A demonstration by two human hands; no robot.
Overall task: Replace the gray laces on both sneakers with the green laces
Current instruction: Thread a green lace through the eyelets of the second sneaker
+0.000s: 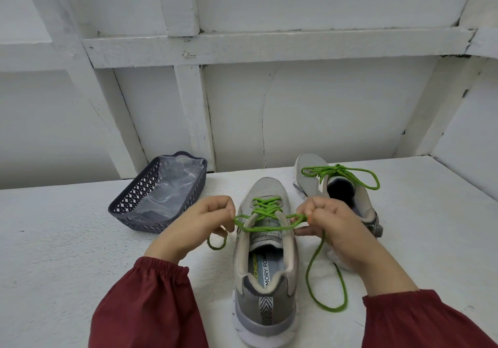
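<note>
On the white table (pixel 67 240), right in front of the person, the near sneaker (pixel 265 280) stands heel toward the camera, its green lace (pixel 265 207) threaded up the eyelets. The left hand (pixel 199 221) pinches one loop of that lace at the shoe's left side. The right hand (pixel 331 223) pinches the other at its right. Both have their fingers curled tight round the cord. The far sneaker (pixel 312 186) stands just behind and to the right, already wearing a tied green bow (pixel 339 172).

The likely trouble is the knot. If either pinch slips while the loops are drawn apart, a loop could pull through and the bow would collapse. An uneven pull could also drag the shoe sideways. The long free end (pixel 308 269) curling on the table by the right wrist may snag under the sleeve.

There is open room to the left front. The basket (pixel 134 197) sits well left of the hands, and the wall stands behind both shoes. The table's right edge runs well clear of the right hand; its near edge is out of view.
</note>
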